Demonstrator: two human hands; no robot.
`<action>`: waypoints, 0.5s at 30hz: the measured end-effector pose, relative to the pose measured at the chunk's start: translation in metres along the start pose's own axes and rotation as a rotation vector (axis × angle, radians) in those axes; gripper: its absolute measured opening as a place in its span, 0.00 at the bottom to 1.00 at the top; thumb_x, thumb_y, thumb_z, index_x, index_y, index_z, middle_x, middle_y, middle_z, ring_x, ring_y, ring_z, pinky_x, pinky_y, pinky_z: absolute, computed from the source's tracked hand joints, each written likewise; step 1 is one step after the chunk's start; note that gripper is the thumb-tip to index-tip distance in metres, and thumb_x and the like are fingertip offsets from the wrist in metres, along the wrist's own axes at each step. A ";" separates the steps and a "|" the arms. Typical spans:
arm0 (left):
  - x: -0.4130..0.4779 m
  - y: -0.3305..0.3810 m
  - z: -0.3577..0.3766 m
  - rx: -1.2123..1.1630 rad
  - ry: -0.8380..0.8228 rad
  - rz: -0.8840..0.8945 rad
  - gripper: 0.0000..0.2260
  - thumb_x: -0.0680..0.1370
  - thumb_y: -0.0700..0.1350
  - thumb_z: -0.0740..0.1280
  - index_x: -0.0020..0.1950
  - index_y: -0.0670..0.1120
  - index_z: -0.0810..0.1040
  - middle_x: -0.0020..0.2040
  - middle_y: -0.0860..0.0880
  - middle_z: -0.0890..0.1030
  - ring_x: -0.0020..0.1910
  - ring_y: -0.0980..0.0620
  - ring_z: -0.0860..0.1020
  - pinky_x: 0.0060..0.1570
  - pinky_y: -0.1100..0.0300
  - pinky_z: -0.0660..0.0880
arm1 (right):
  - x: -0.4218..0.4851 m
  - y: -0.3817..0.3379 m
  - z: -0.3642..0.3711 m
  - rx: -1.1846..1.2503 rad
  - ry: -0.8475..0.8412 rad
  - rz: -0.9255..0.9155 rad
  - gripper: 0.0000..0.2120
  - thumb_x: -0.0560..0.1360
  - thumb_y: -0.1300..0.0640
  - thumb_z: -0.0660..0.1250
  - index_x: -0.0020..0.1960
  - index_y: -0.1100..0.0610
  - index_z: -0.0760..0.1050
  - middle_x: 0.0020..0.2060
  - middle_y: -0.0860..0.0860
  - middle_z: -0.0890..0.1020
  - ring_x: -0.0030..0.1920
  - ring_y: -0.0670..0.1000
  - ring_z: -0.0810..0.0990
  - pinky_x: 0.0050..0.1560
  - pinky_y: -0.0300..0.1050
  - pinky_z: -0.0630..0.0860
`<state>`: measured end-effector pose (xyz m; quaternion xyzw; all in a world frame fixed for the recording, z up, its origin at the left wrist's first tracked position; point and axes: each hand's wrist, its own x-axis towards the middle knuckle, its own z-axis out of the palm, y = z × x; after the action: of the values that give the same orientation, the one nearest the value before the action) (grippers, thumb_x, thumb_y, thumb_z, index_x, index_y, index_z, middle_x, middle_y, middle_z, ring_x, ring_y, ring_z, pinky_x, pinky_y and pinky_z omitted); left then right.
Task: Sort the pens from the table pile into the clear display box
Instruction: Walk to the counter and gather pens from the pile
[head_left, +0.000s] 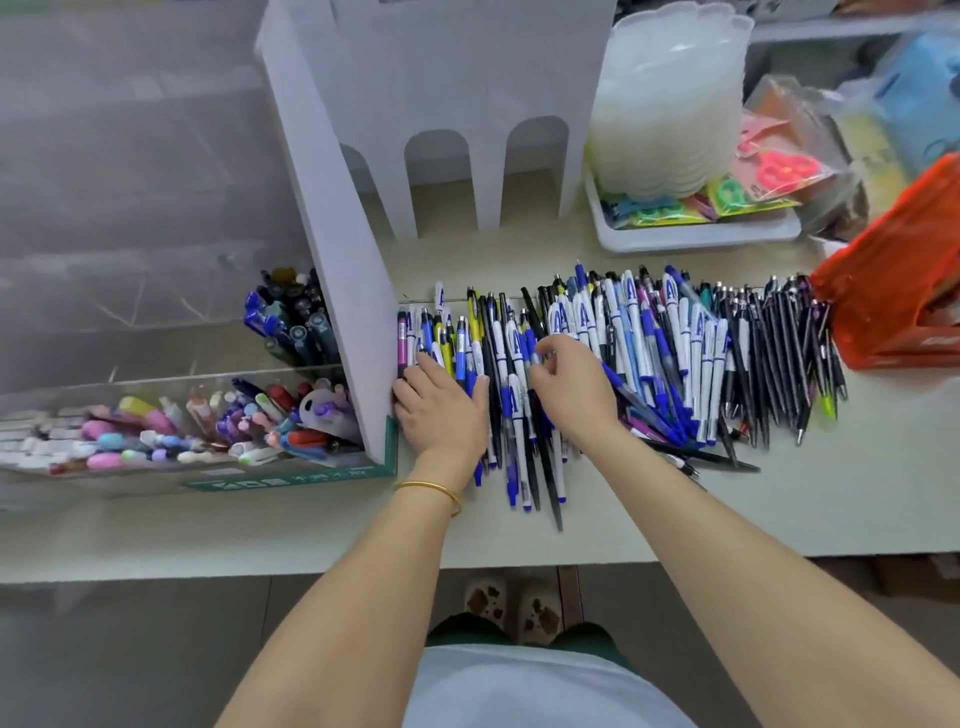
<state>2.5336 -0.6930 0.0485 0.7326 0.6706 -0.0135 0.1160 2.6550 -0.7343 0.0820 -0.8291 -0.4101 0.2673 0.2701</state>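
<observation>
I saw dozens of pens, too many to count, in one pile (649, 358) along the pale bench (779, 514) mid-depth. My left hand (441, 408) lay flat and spread beside the clear display box (218, 410); my right hand (569, 384) pinched a blue pen (531, 347). The front edge stayed bare.

Gold bangle (435, 492), white top (540, 686), beige patterned slippers (511, 605).
</observation>
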 end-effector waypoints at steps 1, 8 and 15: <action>0.002 0.000 -0.001 -0.009 -0.001 0.001 0.38 0.79 0.64 0.55 0.76 0.36 0.51 0.70 0.38 0.64 0.65 0.41 0.66 0.66 0.49 0.66 | 0.002 0.000 0.001 0.010 0.000 0.004 0.15 0.79 0.59 0.60 0.65 0.56 0.71 0.55 0.53 0.79 0.46 0.50 0.78 0.52 0.56 0.77; 0.021 -0.001 -0.010 -0.082 -0.045 0.064 0.42 0.78 0.62 0.61 0.78 0.37 0.46 0.69 0.38 0.64 0.66 0.42 0.65 0.65 0.53 0.65 | 0.011 0.000 0.007 0.086 0.015 0.022 0.15 0.79 0.60 0.59 0.64 0.56 0.72 0.49 0.51 0.79 0.42 0.49 0.77 0.47 0.53 0.79; 0.039 0.004 -0.024 -0.301 -0.231 -0.053 0.36 0.75 0.51 0.70 0.74 0.38 0.56 0.69 0.37 0.62 0.68 0.39 0.61 0.65 0.51 0.64 | 0.020 -0.007 0.010 0.113 0.036 -0.018 0.15 0.79 0.60 0.59 0.65 0.56 0.72 0.46 0.47 0.76 0.36 0.44 0.73 0.40 0.47 0.74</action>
<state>2.5378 -0.6509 0.0655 0.6825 0.6664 -0.0004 0.3001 2.6550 -0.7117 0.0756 -0.8136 -0.3966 0.2726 0.3263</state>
